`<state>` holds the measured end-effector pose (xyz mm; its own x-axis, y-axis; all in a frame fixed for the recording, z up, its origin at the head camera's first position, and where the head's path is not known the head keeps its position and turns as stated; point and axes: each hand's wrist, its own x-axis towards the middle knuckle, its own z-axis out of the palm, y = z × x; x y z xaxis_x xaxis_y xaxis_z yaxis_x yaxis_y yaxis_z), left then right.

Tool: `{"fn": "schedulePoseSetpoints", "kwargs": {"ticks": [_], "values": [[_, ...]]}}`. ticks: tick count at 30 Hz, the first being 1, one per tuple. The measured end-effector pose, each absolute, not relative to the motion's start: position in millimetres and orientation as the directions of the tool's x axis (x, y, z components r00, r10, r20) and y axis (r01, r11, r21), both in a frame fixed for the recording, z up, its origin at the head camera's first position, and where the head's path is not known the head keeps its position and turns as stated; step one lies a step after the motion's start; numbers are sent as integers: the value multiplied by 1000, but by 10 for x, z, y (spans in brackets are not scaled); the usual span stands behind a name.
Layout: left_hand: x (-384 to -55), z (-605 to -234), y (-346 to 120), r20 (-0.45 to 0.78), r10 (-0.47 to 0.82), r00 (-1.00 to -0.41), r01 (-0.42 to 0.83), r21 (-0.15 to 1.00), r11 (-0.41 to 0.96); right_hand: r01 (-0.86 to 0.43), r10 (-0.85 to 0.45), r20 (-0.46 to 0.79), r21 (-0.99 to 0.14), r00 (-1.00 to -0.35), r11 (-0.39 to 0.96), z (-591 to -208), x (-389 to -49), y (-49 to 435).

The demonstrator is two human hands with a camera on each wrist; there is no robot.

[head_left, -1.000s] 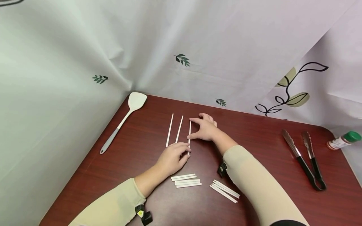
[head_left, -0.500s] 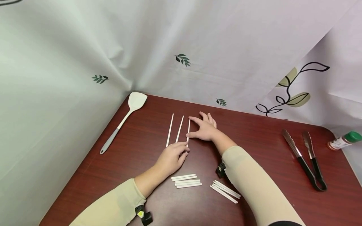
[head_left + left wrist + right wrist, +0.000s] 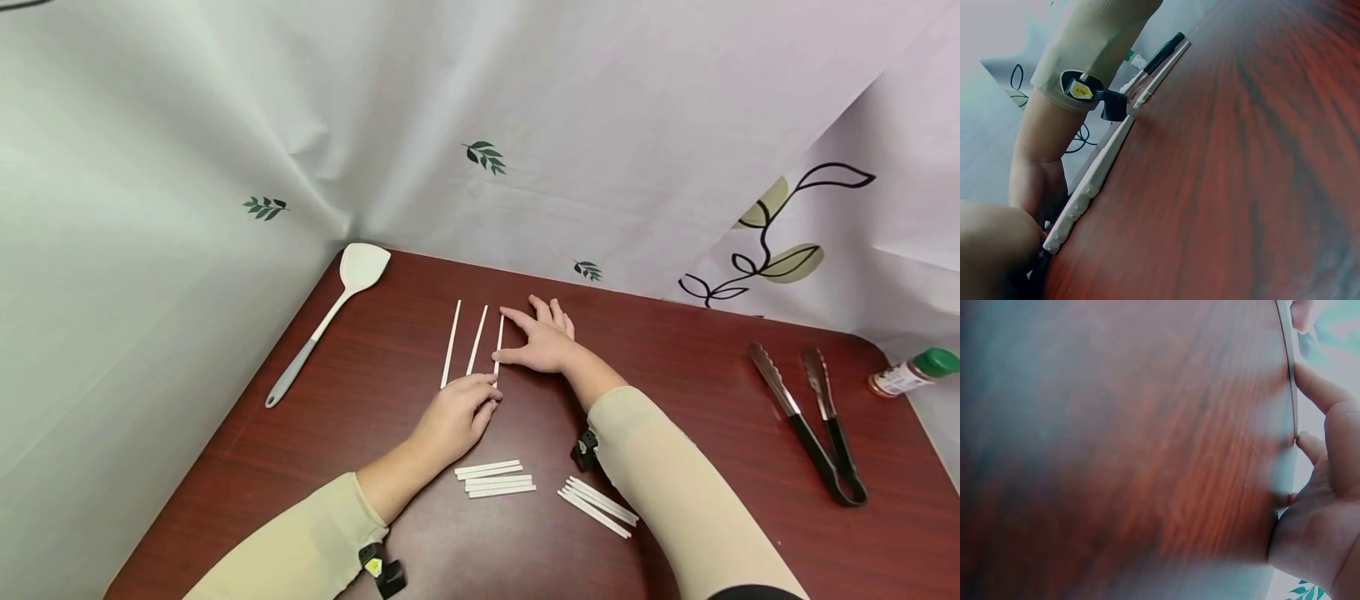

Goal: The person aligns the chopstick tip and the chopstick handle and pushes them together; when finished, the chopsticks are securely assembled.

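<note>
"While the right stick (image 3: 500,332) of the row is touched by both hands, how are the fingers set?"

"By the thumb and forefinger of the right hand (image 3: 546,345) it is met along its right side; these two are spread well apart, and the remaining fingers are fanned away from it."

"And the left hand (image 3: 452,419)?"

"It is set at the near end with its fingers bent; whether that end is pinched cannot be told."

"Where is the stick placed?"

"It is laid flat on the dark red table (image 3: 225,483), just beside the middle stick (image 3: 477,337), which is flanked by the left stick (image 3: 452,342)."

"What else is seen?"

"Nearer the person, one white bundle (image 3: 501,492) is laid crosswise, and a slanted bundle (image 3: 594,514) is laid near the right sleeve (image 3: 675,467). At the far left a spatula (image 3: 362,267) is seen; at the right, spread tongs (image 3: 810,447) and a green-capped bottle (image 3: 900,380)."
</note>
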<state>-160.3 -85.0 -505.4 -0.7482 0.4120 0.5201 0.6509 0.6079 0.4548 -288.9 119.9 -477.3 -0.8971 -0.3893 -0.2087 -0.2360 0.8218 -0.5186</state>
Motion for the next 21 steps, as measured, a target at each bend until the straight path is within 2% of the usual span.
{"fn": "schedulePoseSetpoints", "kwargs": {"ticks": [10, 21], "values": [[-1598, -5049, -852, 536, 404, -742, 656, 453, 604, -249, -386, -190, -500, -903, 830, -4740, -2848, 1188], [-1585, -5052, -849, 538, 417, -733, 666, 442, 601, -274, -395, -83, -590, -915, 759, -4745, -2767, 1290]]}}
